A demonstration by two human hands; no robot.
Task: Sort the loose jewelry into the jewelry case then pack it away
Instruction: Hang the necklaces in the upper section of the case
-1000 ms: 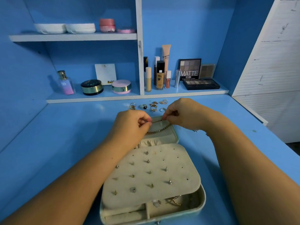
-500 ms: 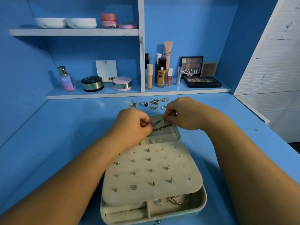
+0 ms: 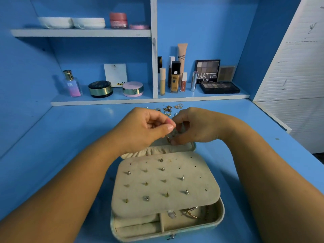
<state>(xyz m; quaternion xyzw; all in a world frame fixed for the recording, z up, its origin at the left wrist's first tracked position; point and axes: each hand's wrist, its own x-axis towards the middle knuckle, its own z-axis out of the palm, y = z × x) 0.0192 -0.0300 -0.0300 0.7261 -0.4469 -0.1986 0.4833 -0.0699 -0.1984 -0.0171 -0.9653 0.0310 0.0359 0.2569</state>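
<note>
In the middle of the frame the left hand and the right hand meet fingertip to fingertip, both with fingers curled in and pinching a small piece of jewelry between them. It is blurred and mostly covered by the fingers, so it may be a thin chain, though its kind cannot be told for sure. The hands hold it just above the far, opened lid of the jewelry case, which lies open on the blue table in the lower centre of the frame. A beige earring panel covers most of the case's base and carries rows of small studs pushed through its holes. Below the panel, at the bottom of the frame, the front compartments show: padded ring rolls on the left and a gold chain in the right one. Several loose rings lie on the table just beyond the hands, near the shelf edge. On the lower shelf in the upper half of the frame stand a perfume bottle and an eyeshadow palette.
</note>
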